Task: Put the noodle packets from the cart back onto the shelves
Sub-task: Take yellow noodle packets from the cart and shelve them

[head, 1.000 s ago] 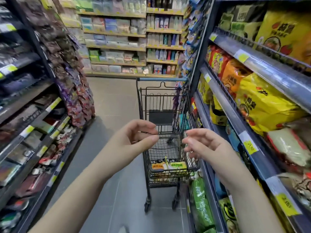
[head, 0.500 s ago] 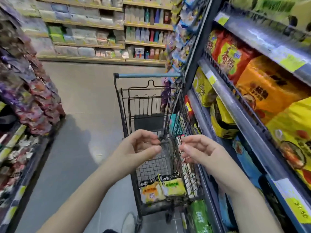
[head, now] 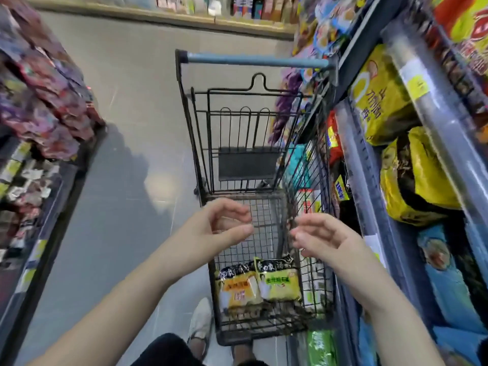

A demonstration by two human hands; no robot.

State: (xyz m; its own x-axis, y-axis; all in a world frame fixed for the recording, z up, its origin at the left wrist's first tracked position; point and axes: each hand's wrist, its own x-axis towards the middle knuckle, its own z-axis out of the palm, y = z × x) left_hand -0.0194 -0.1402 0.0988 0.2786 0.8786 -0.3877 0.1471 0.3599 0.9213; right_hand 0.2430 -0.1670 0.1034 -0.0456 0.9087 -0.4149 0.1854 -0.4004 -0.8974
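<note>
A black wire cart (head: 266,204) with a blue handle bar stands in the aisle against the right-hand shelves. Two noodle packets lie side by side on its near floor: an orange-yellow packet (head: 239,287) on the left and a green-yellow packet (head: 278,282) on the right. My left hand (head: 214,228) and my right hand (head: 320,236) hover above the cart basket, palms facing each other, fingers loosely curled, holding nothing. Neither hand touches the packets or the cart.
Shelves on the right (head: 433,107) hold large yellow noodle bags (head: 380,99) and blue packs lower down. A rack of purple and red snack bags (head: 45,101) lines the left. Grey floor (head: 126,154) runs between. My shoe (head: 200,320) shows beside the cart.
The view has tilted down and moved closer to the cart. Both hands stay held in front of me, fingers loosely curled, now over the basket.
</note>
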